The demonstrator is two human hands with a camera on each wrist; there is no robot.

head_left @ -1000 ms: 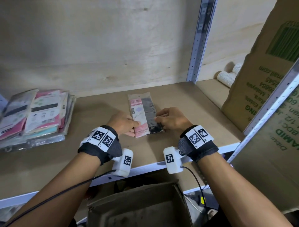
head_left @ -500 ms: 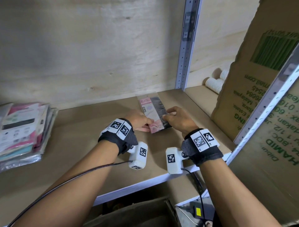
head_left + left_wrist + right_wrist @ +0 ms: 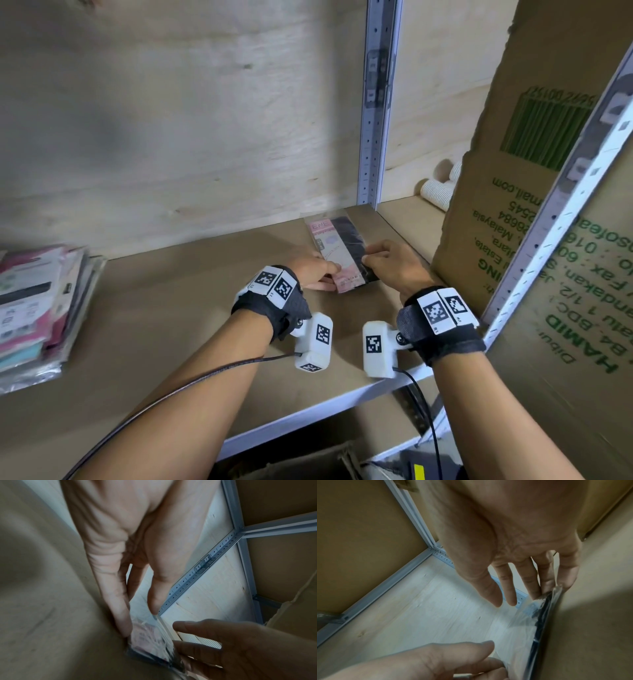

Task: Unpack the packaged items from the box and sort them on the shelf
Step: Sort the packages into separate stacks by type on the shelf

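A flat pink and black packet in clear wrap lies on the brown shelf board, close to the grey upright post. My left hand has straight fingers touching the packet's left edge, and the left wrist view shows its fingertips against the wrapped packet. My right hand touches the right edge with straight fingers. In the right wrist view its fingertips meet the packet's dark edge, and the thumb stays free. Neither hand curls round it.
A stack of several packets lies at the shelf's left end. A tall cardboard box with green print stands just right of my right hand, with white ribbed rolls behind it. A grey post divides the bays. A brown box sits below.
Both hands have slid the packet along the shelf to the right and back, towards the grey post. The stack on the left now lies farther from my hands.
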